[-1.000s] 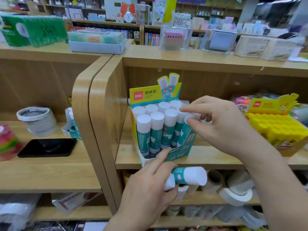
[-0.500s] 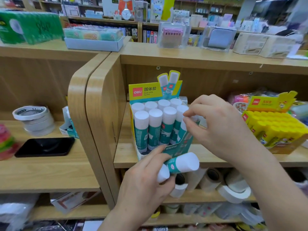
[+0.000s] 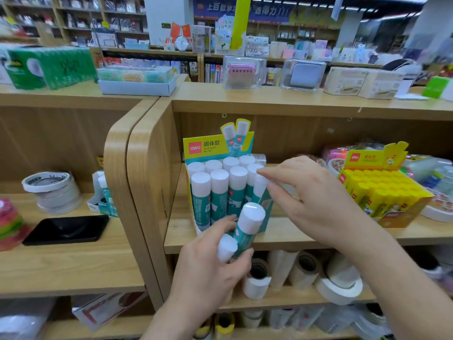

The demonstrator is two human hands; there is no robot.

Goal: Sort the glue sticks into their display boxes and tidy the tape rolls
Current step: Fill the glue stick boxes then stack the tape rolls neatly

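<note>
The left hand (image 3: 208, 271) is closed around two teal glue sticks (image 3: 246, 228), white caps up, just in front of the teal display box (image 3: 266, 209) on the middle shelf (image 3: 289, 238). The right hand (image 3: 311, 195) pinches the cap of a tilted stick (image 3: 259, 188) at the box's right edge. Tape rolls (image 3: 339, 282) lie on the shelf below.

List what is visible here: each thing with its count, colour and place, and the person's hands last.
teal display box: one, teal and yellow, middle shelf
boxed glue sticks: about nine, white-capped teal, upright inside
held glue sticks: two, white-capped teal
yellow display box: one, full, right
stacked tape rolls: several, white, left shelf
phone: one, black, left shelf
lower tape rolls: several, white, beneath
left hand: gripping two sticks
right hand: at box's right corner
</note>
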